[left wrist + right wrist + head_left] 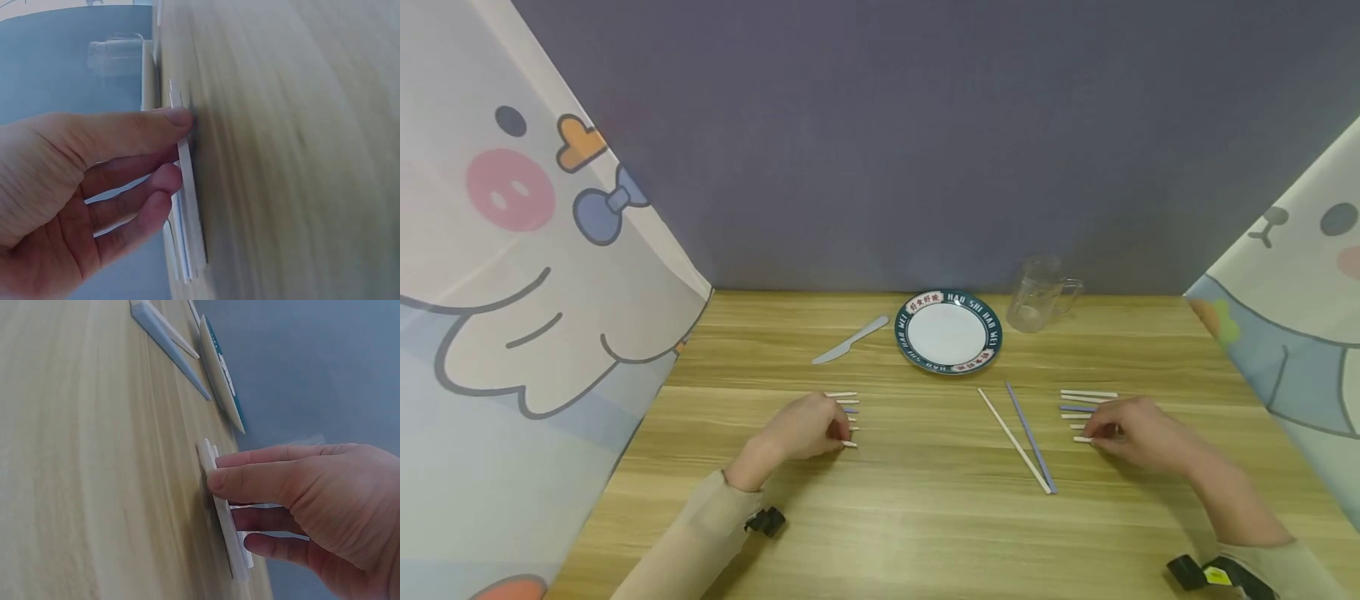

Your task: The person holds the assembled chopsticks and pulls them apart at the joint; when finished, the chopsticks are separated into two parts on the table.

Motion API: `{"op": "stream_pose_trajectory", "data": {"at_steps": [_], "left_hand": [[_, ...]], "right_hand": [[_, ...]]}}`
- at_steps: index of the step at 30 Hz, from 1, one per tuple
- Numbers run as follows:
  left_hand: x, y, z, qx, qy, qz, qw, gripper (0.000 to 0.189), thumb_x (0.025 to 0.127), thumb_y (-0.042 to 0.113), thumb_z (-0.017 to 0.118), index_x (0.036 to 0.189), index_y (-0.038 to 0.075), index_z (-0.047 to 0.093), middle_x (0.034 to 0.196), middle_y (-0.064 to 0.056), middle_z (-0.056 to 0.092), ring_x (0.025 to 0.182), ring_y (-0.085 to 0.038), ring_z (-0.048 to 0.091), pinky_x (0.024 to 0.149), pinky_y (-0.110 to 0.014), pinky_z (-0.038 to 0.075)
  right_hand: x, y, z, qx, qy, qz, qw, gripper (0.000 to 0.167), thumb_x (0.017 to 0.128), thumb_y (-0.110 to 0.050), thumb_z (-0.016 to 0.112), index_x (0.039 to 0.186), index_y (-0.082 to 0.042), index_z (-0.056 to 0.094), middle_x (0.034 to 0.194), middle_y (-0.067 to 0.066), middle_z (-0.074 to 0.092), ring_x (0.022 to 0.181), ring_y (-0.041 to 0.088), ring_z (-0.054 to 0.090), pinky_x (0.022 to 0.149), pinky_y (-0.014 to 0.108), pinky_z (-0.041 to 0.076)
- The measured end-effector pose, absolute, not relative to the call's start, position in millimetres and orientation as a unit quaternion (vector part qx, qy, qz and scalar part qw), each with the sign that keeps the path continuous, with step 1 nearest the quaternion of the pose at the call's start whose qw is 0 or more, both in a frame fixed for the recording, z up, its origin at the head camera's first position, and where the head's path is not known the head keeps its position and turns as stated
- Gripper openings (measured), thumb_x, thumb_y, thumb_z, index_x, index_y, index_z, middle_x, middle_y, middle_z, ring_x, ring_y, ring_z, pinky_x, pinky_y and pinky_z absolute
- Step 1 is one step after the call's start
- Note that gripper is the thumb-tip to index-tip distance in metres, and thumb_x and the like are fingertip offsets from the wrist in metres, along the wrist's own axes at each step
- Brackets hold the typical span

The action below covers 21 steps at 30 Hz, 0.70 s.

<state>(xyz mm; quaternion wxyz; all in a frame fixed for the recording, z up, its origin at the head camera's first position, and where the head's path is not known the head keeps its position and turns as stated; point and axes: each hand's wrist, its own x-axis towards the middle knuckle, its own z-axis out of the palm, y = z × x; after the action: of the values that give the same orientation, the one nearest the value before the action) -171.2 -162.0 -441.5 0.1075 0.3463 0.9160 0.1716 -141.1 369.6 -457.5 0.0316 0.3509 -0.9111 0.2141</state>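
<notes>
In the head view my left hand (805, 427) is at a row of thin sticks, white ones and one lavender, mostly hidden under it. Its thumb and index finger pinch the nearest short white stick (192, 212), which lies along the tabletop. On the other side, my right hand (1142, 429) is over a similar row, with a lavender stick (1077, 408) among the white ones. Thumb and index finger there pinch the nearest white stick (228, 534), low at the table surface. Between the hands lie a long cream chopstick (1011, 435) and a lavender chopstick (1028, 433), their near ends together.
A plate (911, 357) with a dark green lettered rim stands at the back middle of the wooden table (880, 533). Left of it lies a pale table knife (851, 341); right of it stands a clear mug (1028, 308). A dark grey wall panel (880, 150) rises behind.
</notes>
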Motion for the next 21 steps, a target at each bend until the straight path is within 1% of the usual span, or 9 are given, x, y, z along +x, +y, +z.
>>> {"op": "stream_pose_trajectory", "data": {"at_steps": [5, 11, 14, 17, 19, 21], "left_hand": [[-175, -165, -444, 0.338, 0.918, 0.174, 0.116, 0.014, 0.088, 0.007, 0.087, 0.081, 0.017, 0.08, 0.08, 0.009, 0.074, 0.071, 0.002, 0.06, 0.068, -0.019, 0.054], [-178, -168, -446, 0.329, 0.92, 0.182, 0.108, 0.015, 0.089, 0.007, 0.086, 0.081, 0.018, 0.079, 0.081, 0.008, 0.073, 0.073, 0.0, 0.061, 0.069, -0.019, 0.053], [-179, -166, -444, 0.334, 0.919, 0.18, 0.102, 0.013, 0.089, 0.009, 0.086, 0.082, 0.018, 0.079, 0.082, 0.008, 0.074, 0.074, -0.001, 0.062, 0.069, -0.019, 0.054], [-182, -156, -440, 0.345, 0.915, 0.184, 0.096, 0.006, 0.091, 0.014, 0.085, 0.087, 0.017, 0.081, 0.085, 0.009, 0.075, 0.075, -0.003, 0.064, 0.07, -0.019, 0.055], [-186, -144, -436, 0.356, 0.911, 0.19, 0.086, 0.002, 0.093, 0.017, 0.084, 0.092, 0.015, 0.082, 0.087, 0.007, 0.077, 0.077, -0.005, 0.066, 0.071, -0.02, 0.056], [-190, -129, -430, 0.367, 0.906, 0.197, 0.073, 0.006, 0.094, 0.017, 0.082, 0.098, 0.012, 0.082, 0.091, 0.004, 0.079, 0.08, -0.009, 0.069, 0.073, -0.022, 0.058]], "right_hand": [[-141, 370, -461, 0.354, -0.909, 0.219, 0.03, 0.03, 0.078, 0.002, 0.089, 0.092, -0.023, 0.078, 0.088, -0.013, 0.073, 0.079, -0.011, 0.06, 0.061, 0.02, 0.054], [-142, 367, -463, 0.353, -0.908, 0.22, 0.05, 0.03, 0.076, 0.002, 0.09, 0.089, -0.022, 0.078, 0.086, -0.014, 0.07, 0.077, -0.01, 0.058, 0.06, 0.018, 0.052], [-139, 361, -460, 0.326, -0.92, 0.209, 0.06, 0.026, 0.078, -0.004, 0.09, 0.088, -0.023, 0.077, 0.084, -0.018, 0.069, 0.075, -0.011, 0.056, 0.06, 0.02, 0.052], [-135, 354, -455, 0.287, -0.935, 0.198, 0.066, 0.021, 0.083, -0.009, 0.089, 0.089, -0.024, 0.076, 0.081, -0.022, 0.067, 0.073, -0.012, 0.053, 0.06, 0.021, 0.052], [-133, 347, -451, 0.263, -0.942, 0.193, 0.074, 0.017, 0.085, -0.011, 0.088, 0.09, -0.023, 0.077, 0.079, -0.024, 0.065, 0.072, -0.012, 0.052, 0.059, 0.02, 0.051], [-132, 339, -448, 0.255, -0.944, 0.192, 0.082, 0.015, 0.086, -0.011, 0.087, 0.092, -0.021, 0.078, 0.078, -0.023, 0.064, 0.07, -0.012, 0.051, 0.058, 0.02, 0.05]]}}
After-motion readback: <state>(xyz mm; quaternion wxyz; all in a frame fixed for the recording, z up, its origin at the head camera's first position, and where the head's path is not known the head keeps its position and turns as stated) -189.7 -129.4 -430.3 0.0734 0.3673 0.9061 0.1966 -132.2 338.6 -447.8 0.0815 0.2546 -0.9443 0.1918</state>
